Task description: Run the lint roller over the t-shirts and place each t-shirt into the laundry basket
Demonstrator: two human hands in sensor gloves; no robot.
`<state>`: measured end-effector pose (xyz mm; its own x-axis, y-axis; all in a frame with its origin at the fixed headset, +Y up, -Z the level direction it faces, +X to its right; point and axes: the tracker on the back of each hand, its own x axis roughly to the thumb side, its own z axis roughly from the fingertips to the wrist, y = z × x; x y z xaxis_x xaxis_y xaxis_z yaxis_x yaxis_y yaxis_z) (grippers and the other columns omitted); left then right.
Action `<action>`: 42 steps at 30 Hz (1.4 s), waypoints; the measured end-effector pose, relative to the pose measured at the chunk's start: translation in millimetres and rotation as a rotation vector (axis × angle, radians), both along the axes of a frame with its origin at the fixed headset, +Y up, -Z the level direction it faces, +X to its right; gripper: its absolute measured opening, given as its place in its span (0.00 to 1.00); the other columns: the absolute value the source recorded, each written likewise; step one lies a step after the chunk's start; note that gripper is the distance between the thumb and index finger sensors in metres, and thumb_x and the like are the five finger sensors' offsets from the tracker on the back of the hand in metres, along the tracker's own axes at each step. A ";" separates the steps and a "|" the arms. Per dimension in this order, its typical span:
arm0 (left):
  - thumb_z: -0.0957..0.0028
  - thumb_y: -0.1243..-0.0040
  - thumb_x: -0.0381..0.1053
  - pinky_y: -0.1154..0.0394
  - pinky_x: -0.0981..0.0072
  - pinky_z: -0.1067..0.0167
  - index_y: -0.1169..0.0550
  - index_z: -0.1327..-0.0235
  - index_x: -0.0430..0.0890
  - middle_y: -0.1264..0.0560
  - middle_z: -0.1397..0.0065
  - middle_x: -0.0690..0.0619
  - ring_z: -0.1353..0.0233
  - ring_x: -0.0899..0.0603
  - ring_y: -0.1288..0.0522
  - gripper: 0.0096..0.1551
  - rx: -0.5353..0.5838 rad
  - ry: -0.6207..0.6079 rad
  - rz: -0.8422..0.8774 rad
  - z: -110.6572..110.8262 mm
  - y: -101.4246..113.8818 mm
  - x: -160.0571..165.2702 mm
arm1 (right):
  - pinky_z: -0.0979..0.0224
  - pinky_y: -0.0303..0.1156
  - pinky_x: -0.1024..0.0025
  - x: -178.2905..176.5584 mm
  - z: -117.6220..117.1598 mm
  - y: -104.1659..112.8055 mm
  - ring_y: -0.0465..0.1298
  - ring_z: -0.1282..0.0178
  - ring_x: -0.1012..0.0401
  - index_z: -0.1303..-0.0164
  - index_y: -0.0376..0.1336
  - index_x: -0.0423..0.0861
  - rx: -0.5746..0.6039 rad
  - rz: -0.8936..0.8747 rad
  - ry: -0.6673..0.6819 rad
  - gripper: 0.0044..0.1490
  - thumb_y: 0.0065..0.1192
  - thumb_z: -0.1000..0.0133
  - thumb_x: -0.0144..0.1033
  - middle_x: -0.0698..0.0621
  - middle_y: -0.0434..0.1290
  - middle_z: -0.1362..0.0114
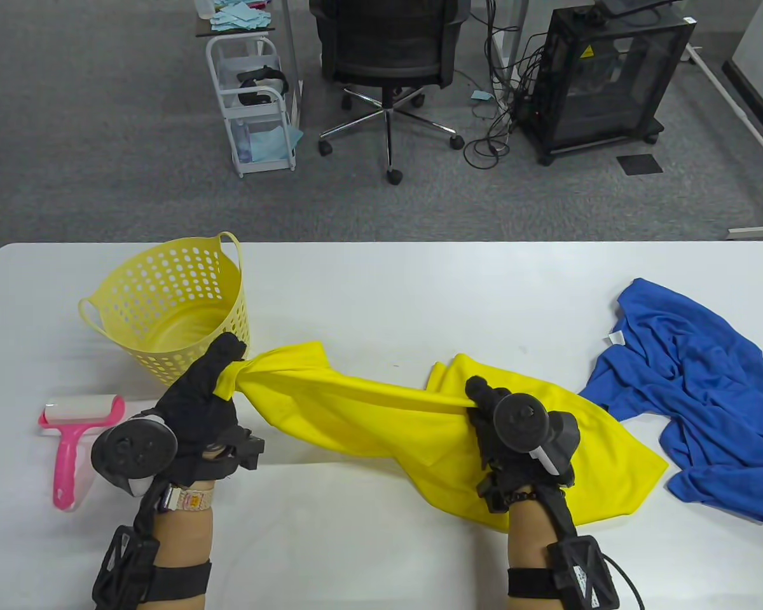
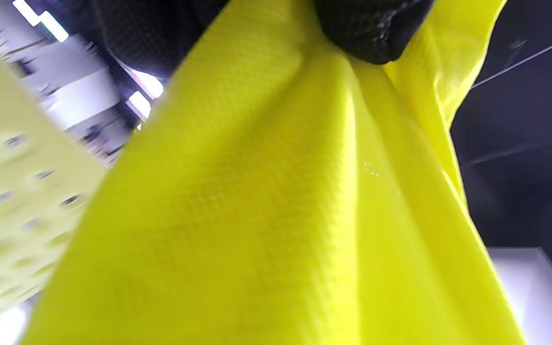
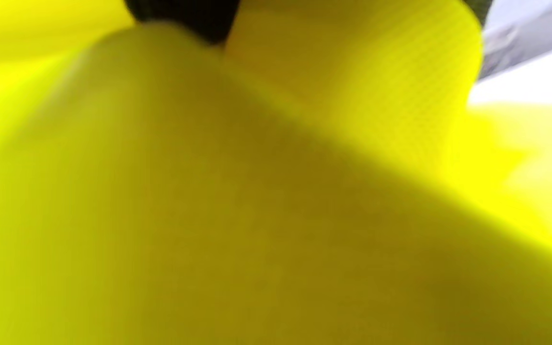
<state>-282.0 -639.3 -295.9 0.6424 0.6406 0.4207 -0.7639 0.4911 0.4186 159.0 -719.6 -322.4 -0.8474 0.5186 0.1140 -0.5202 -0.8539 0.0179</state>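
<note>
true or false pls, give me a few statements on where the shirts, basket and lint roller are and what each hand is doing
1. Both hands grip the yellow t-shirt. True: the left hand bunches one end beside the basket and the right hand pinches the middle.
2. The laundry basket already holds a t-shirt. False: nothing shows inside it.
3. The lint roller lies on the table, left of the left hand, with no hand on it. True.
4. The blue t-shirt is folded neatly. False: it lies crumpled at the right of the table.
5. The basket lies tipped on its side. False: it stands upright.
</note>
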 end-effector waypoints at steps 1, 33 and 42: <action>0.45 0.42 0.46 0.29 0.39 0.36 0.23 0.37 0.53 0.17 0.37 0.52 0.43 0.42 0.14 0.22 -0.005 -0.053 -0.051 -2.8 -2.4 1.6 | 0.27 0.66 0.41 -0.3 -1.9 -7.9 0.83 0.43 0.53 0.36 0.65 0.55 -0.134 -0.012 0.081 0.30 0.62 0.49 0.49 0.51 0.78 0.38; 0.68 0.45 0.81 0.20 0.50 0.49 0.29 0.32 0.44 0.15 0.74 0.63 0.70 0.51 0.13 0.58 -0.501 -0.264 -0.987 -11.5 -98.0 144.5 | 0.22 0.53 0.33 -90.9 31.5 9.3 0.74 0.26 0.49 0.45 0.70 0.58 0.285 0.193 0.152 0.27 0.66 0.54 0.51 0.52 0.77 0.32; 0.51 0.41 0.66 0.18 0.52 0.53 0.15 0.55 0.48 0.15 0.83 0.64 0.76 0.53 0.13 0.27 -0.259 -0.069 -0.722 -5.2 -64.2 119.5 | 0.25 0.59 0.34 -102.8 41.0 27.2 0.79 0.32 0.49 0.53 0.76 0.55 -0.051 -0.008 0.569 0.31 0.62 0.55 0.63 0.52 0.84 0.40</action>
